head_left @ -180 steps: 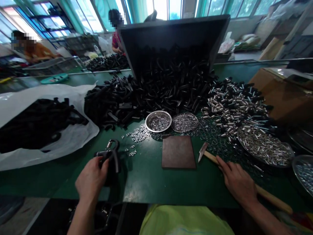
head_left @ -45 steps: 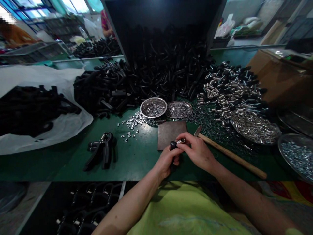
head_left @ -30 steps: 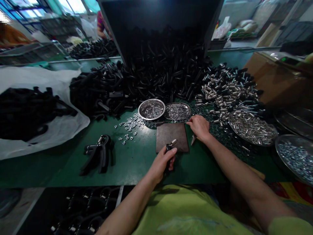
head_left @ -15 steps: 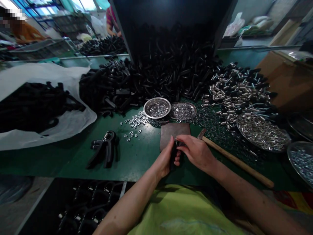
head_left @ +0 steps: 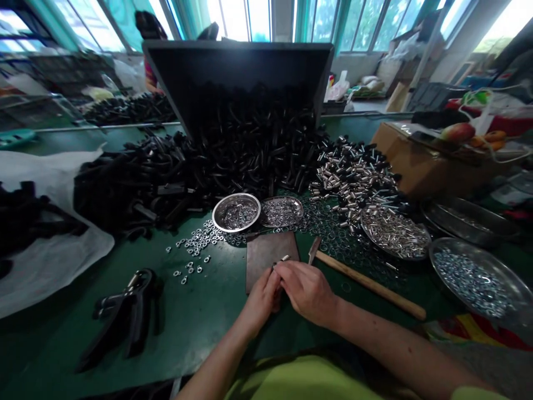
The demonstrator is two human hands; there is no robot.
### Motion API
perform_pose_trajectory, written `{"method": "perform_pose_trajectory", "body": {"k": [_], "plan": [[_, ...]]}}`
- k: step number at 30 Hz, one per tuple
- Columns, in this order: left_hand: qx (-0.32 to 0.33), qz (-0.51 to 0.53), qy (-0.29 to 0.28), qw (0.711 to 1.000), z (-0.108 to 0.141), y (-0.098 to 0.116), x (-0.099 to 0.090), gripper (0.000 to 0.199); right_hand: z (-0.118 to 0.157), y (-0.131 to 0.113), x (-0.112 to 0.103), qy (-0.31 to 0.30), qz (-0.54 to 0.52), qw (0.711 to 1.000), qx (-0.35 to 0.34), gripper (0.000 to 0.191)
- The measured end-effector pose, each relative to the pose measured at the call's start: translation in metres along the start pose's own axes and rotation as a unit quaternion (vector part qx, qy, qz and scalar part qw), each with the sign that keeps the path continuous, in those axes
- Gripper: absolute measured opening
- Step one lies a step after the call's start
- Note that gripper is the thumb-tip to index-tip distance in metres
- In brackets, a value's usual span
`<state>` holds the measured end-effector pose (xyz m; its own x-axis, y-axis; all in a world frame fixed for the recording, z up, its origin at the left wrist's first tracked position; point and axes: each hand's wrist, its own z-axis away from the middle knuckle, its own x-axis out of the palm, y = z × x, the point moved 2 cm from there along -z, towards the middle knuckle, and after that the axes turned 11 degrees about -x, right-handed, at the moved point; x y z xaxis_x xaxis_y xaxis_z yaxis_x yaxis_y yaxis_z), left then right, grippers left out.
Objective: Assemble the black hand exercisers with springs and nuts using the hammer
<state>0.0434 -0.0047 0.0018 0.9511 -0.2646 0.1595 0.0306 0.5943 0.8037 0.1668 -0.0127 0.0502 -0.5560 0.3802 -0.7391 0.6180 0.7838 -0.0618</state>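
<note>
My left hand (head_left: 259, 300) is closed around a black plastic handle, mostly hidden by the fingers; only a dark end (head_left: 273, 267) shows by the thumb. Against it, my right hand (head_left: 308, 291) is pinched, and a small ribbed metal piece (head_left: 285, 258) pokes out just above its fingertips. Both hands meet over the near edge of a flat metal plate (head_left: 266, 253). Just right of the plate lies a hammer (head_left: 370, 283) with a wooden handle. Off to the left, a black hand grip (head_left: 135, 316) with a metal spring at its top rests on the table.
Behind the plate stand a metal bowl (head_left: 236, 213) and an oval tray (head_left: 300, 206) of small parts. Loose metal rings (head_left: 208, 236) are scattered beside them. Black handles (head_left: 245, 150) pile up behind; metal-barrelled knobs (head_left: 350, 169) and a cardboard box (head_left: 410, 158) are at right.
The head view has swung up and to the right. My left hand's black handle has become mostly hidden, and a ribbed metal piece now shows above my right fingertips.
</note>
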Motion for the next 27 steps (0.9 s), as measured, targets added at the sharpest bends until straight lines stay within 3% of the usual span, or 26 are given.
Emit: {"method": "perform_pose_trajectory", "body": {"k": [6, 10, 13, 16, 17, 19, 20, 22, 24, 27], "plan": [[-0.033, 0.036, -0.032, 0.998, 0.000, 0.004, 0.002, 0.041, -0.007, 0.006, -0.005, 0.008, 0.006, 0.999, -0.038, 0.020], [-0.045, 0.046, -0.048, 0.997, -0.001, 0.005, 0.005, 0.041, -0.001, 0.008, 0.000, -0.016, -0.071, 0.997, 0.039, 0.021], [-0.071, 0.066, -0.060, 0.994, -0.004, 0.003, 0.006, 0.043, 0.000, 0.025, 0.002, -0.084, -0.171, 0.975, 0.118, 0.034], [-0.110, 0.068, -0.051, 0.990, -0.009, 0.000, 0.004, 0.046, -0.009, 0.079, -0.004, -0.205, -0.252, 0.937, 0.127, 0.039], [-0.120, 0.069, -0.040, 0.990, -0.011, -0.001, 0.002, 0.047, -0.014, 0.108, -0.009, -0.213, -0.207, 0.944, 0.145, 0.029], [-0.128, 0.076, -0.011, 0.989, -0.015, -0.001, -0.002, 0.049, -0.023, 0.176, -0.025, -0.216, -0.006, 0.946, 0.243, 0.021], [-0.130, 0.081, 0.004, 0.988, -0.017, -0.001, -0.005, 0.049, -0.026, 0.210, -0.033, -0.225, 0.101, 0.922, 0.298, 0.025], [-0.131, 0.099, 0.025, 0.986, -0.020, -0.001, -0.009, 0.049, -0.030, 0.267, -0.046, -0.221, 0.169, 0.896, 0.345, 0.030], [-0.134, 0.127, 0.032, 0.982, -0.021, 0.000, -0.011, 0.049, -0.031, 0.306, -0.053, -0.230, 0.204, 0.873, 0.379, 0.035], [-0.138, 0.189, 0.015, 0.972, -0.022, 0.003, -0.011, 0.050, -0.028, 0.334, -0.051, -0.259, 0.214, 0.849, 0.409, 0.028]]}}
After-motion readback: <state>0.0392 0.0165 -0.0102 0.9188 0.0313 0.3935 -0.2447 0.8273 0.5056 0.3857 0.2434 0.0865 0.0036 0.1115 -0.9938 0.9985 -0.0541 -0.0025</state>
